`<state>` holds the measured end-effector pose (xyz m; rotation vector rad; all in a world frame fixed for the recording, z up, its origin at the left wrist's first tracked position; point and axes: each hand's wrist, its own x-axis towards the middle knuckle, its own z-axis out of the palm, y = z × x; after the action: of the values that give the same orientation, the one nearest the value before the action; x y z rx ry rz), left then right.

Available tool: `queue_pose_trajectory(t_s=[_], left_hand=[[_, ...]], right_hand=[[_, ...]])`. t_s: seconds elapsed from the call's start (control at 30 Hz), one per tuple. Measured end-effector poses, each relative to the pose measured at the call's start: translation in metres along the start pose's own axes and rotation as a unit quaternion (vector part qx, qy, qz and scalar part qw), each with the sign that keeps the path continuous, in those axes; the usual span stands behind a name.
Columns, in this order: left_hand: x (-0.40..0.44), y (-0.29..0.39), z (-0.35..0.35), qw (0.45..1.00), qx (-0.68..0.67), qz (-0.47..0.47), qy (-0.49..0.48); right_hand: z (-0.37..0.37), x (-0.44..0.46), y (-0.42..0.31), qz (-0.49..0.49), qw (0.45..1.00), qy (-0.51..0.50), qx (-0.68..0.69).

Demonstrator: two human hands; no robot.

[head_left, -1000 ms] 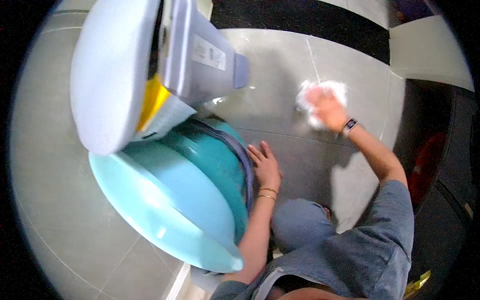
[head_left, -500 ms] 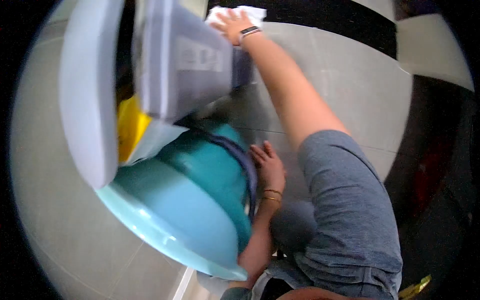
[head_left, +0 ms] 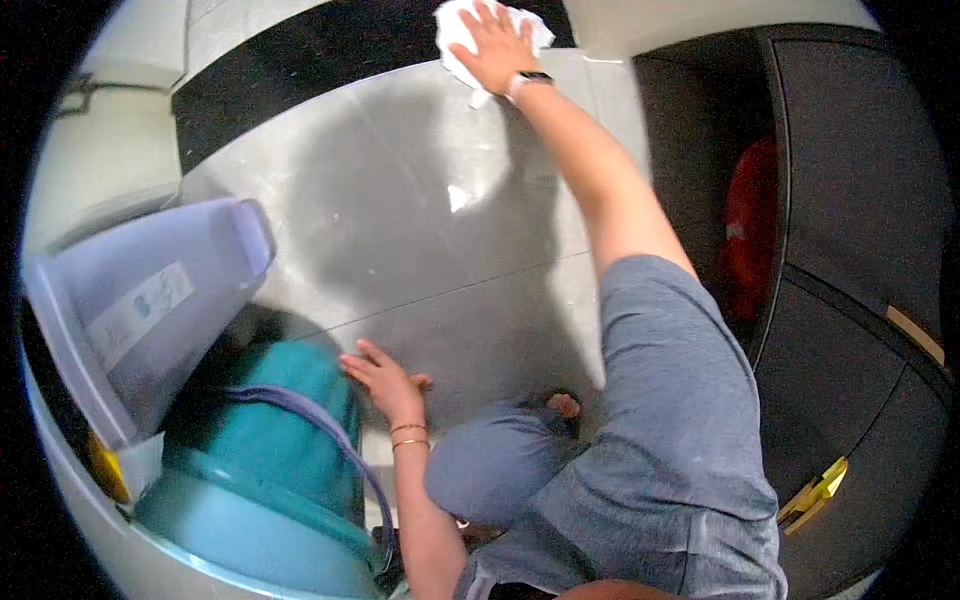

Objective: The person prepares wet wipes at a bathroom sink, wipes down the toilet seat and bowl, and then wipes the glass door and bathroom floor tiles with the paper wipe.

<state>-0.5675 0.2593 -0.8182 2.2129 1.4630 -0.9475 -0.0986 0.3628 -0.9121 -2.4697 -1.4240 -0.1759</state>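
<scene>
Right hand (head_left: pixel 497 62): spread flat over a white cloth (head_left: pixel 448 25), which lies where a black strip (head_left: pixel 290 70) meets grey floor tiles (head_left: pixel 400 220). Left hand (head_left: pixel 392 388): open, fingers parted, gripping nothing, just beside a teal bucket (head_left: pixel 285 450). Outward: lilac bin (head_left: pixel 205 255); pale-blue basin (head_left: pixel 250 530).

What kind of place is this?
Probably someone's home, though I can't tell which room: there's a tiled floor, a dark cabinet and a teal bucket.
</scene>
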Motion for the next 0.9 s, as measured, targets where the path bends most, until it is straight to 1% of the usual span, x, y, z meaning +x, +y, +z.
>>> queue_pose_trajectory(t_s=[0.03, 0.1, 0.17, 0.2, 0.23, 0.27, 0.3, 0.37, 0.43, 0.47, 0.53, 0.6, 0.7, 0.73, 0.77, 0.8, 0.83, 0.87, 0.9], left_hand=[[0.005, -0.001, 0.002, 1.000, 0.008, -0.012, 0.006], [0.004, 0.002, 0.006, 1.000, 0.006, -0.017, 0.015], [0.002, 0.003, 0.004, 1.000, 0.019, -0.015, 0.020], [0.000, 0.008, -0.005, 0.999, 0.034, -0.019, 0.012], [-0.001, 0.010, -0.004, 0.999, 0.037, -0.019, 0.007], [-0.001, 0.009, -0.003, 0.999, 0.030, -0.010, 0.018], [-0.001, 0.009, -0.002, 0.999, 0.026, 0.000, 0.027], [-0.002, 0.009, 0.000, 1.000, 0.005, 0.001, 0.031], [0.001, 0.006, 0.009, 0.999, 0.012, 0.000, 0.043], [0.002, 0.012, 0.004, 0.999, 0.020, -0.022, 0.019], [0.000, 0.011, 0.004, 1.000, 0.014, -0.013, 0.023], [0.001, 0.012, 0.009, 1.000, 0.012, 0.005, 0.016], [0.004, 0.014, 0.012, 0.999, 0.017, 0.001, 0.029], [0.006, 0.015, 0.011, 0.999, 0.016, 0.007, 0.035], [0.002, 0.014, 0.009, 0.999, 0.014, 0.013, 0.044], [0.002, 0.013, 0.012, 0.999, -0.006, 0.010, 0.053], [0.003, 0.012, 0.012, 0.998, -0.011, 0.016, 0.056], [0.003, 0.015, 0.012, 0.999, 0.002, 0.001, 0.045], [0.003, 0.017, 0.013, 0.999, 0.018, -0.014, 0.031]], right_hand=[[-0.002, -0.021, 0.027, 0.005, 1.000, -0.017, -0.004], [-0.029, -0.075, 0.078, 0.016, 0.997, -0.060, 0.047], [-0.068, -0.131, 0.105, 0.053, 0.988, -0.140, -0.044], [-0.070, -0.160, 0.135, 0.102, 0.985, -0.080, 0.111], [-0.068, -0.196, 0.166, 0.145, 0.955, -0.017, 0.258], [-0.073, -0.221, 0.201, 0.172, 0.964, 0.009, 0.201], [-0.073, -0.245, 0.237, 0.230, 0.961, 0.011, 0.157], [-0.068, -0.284, 0.326, 0.367, 0.925, 0.007, 0.094], [-0.056, -0.303, 0.414, 0.460, 0.884, -0.004, 0.083], [-0.059, -0.297, 0.425, 0.500, 0.864, -0.018, 0.059], [-0.070, -0.263, 0.428, 0.516, 0.854, -0.056, 0.021], [-0.069, -0.228, 0.430, 0.501, 0.859, -0.106, 0.004], [-0.053, -0.171, 0.416, 0.450, 0.872, -0.193, 0.003], [-0.044, -0.158, 0.402, 0.425, 0.881, -0.208, 0.004], [-0.034, -0.147, 0.385, 0.388, 0.902, -0.189, -0.013], [-0.023, -0.146, 0.362, 0.336, 0.932, -0.131, -0.036], [-0.010, -0.147, 0.333, 0.256, 0.962, -0.050, -0.075], [0.004, -0.154, 0.298, 0.165, 0.980, -0.016, -0.113], [-0.006, -0.160, 0.242, 0.076, 0.974, -0.161, -0.141]])
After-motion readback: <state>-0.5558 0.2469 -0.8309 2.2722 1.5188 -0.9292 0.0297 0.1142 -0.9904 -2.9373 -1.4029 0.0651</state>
